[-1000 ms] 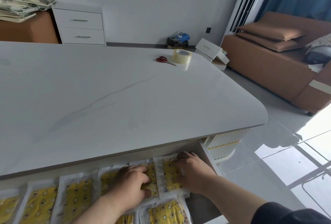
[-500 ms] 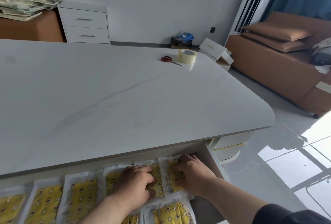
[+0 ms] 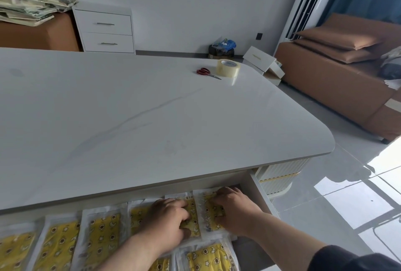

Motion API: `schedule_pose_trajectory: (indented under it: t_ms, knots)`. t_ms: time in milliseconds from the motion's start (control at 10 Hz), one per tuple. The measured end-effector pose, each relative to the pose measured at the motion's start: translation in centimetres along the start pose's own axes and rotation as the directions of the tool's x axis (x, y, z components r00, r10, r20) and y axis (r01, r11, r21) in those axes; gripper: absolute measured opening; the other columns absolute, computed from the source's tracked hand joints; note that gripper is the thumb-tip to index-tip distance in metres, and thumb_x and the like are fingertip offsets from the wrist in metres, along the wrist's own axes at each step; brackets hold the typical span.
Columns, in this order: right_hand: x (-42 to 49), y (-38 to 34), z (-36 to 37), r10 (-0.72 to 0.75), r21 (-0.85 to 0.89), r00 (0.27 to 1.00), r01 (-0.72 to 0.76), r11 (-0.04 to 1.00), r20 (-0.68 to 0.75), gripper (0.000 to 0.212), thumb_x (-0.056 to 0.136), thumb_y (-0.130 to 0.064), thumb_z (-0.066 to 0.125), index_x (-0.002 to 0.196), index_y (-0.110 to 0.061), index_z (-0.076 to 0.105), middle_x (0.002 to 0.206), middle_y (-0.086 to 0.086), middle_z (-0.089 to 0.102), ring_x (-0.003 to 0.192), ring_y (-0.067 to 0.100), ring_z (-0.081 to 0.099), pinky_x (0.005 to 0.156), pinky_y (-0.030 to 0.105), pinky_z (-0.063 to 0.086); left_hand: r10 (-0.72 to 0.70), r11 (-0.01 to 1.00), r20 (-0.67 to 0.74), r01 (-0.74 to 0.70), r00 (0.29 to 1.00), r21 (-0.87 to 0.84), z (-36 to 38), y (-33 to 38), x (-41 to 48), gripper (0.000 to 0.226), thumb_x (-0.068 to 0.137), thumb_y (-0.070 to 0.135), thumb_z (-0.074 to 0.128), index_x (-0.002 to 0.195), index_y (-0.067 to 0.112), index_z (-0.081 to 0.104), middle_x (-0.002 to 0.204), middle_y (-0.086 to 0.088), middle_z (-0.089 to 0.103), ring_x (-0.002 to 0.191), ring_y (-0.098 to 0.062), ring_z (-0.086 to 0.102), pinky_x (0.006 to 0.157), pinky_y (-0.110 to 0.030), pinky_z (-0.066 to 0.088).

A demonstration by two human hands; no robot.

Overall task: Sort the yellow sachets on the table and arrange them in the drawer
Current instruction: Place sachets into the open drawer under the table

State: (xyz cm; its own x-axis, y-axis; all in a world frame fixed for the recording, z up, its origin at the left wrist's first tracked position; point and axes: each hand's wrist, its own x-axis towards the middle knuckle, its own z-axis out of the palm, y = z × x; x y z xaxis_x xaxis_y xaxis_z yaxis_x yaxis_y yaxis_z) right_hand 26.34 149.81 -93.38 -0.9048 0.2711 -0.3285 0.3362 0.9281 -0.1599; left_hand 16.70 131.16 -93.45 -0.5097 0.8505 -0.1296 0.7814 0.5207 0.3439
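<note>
Yellow patterned sachets in clear wrappers lie side by side in the open drawer [image 3: 259, 192] under the table's near edge. My left hand [image 3: 167, 224] is in the drawer with its fingers curled on a yellow sachet [image 3: 192, 216], thumb below it. Beside it, my right hand [image 3: 235, 212] holds the rightmost sachet [image 3: 208, 212] with bent fingertips at its top edge and the thumb on its face. More sachets [image 3: 99, 236] fill the row to the left, and another sachet [image 3: 208, 257] lies in front. My hands hide parts of the sachets beneath them.
On the white table [image 3: 152, 119], red scissors [image 3: 206, 72] and a roll of clear tape [image 3: 228, 68] sit at the far right. A white drawer cabinet [image 3: 105, 29] stands by the wall, and a brown sofa [image 3: 338, 71] to the right.
Both hands stay on the same two sachets at the drawer's right end, with only small shifts of the fingers. The view has shifted slightly.
</note>
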Motion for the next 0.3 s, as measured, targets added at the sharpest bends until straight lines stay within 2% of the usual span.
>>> schedule_pose_trajectory:
  t_ms: [100, 200, 300]
  knots:
    - [-0.7, -0.7, -1.2, -0.004, 0.033, 0.999, 0.005, 0.999, -0.039, 0.053, 0.089, -0.036, 0.053, 0.141, -0.028, 0.047, 0.144, -0.001, 0.05, 0.131, 0.023, 0.046, 0.11, 0.033, 0.038, -0.036, 0.999, 0.019, 0.036, 0.999, -0.027, -0.8, 0.4, -0.4, 0.036, 0.087, 0.04, 0.063, 0.119, 0.023, 0.065, 0.146, 0.006, 0.046, 0.132, -0.016, 0.042, 0.112, -0.031, 0.028]
    - [-1.5, -1.6, -3.0, 0.037, 0.127, 0.998, -0.03, 0.991, -0.051, 0.045, 0.089, -0.034, 0.054, 0.133, -0.027, 0.056, 0.131, 0.0, 0.061, 0.115, 0.022, 0.059, 0.095, 0.03, 0.049, -0.106, 0.973, 0.042, 0.113, 0.993, -0.202, -2.6, 0.9, -1.1, 0.033, 0.085, 0.039, 0.065, 0.111, 0.021, 0.065, 0.124, 0.004, 0.061, 0.109, -0.013, 0.057, 0.095, -0.029, 0.045]
    - [-3.1, -2.8, -5.7, 0.037, 0.232, 0.999, -0.03, 0.972, -0.028, 0.036, 0.087, -0.032, 0.057, 0.121, -0.025, 0.066, 0.113, -0.006, 0.067, 0.102, 0.015, 0.063, 0.084, 0.023, 0.051, -0.172, 0.903, 0.076, 0.189, 0.982, -0.386, -5.3, 1.2, -2.6, 0.043, 0.085, 0.04, 0.066, 0.126, 0.03, 0.058, 0.133, 0.007, 0.057, 0.119, -0.013, 0.054, 0.096, -0.027, 0.042]
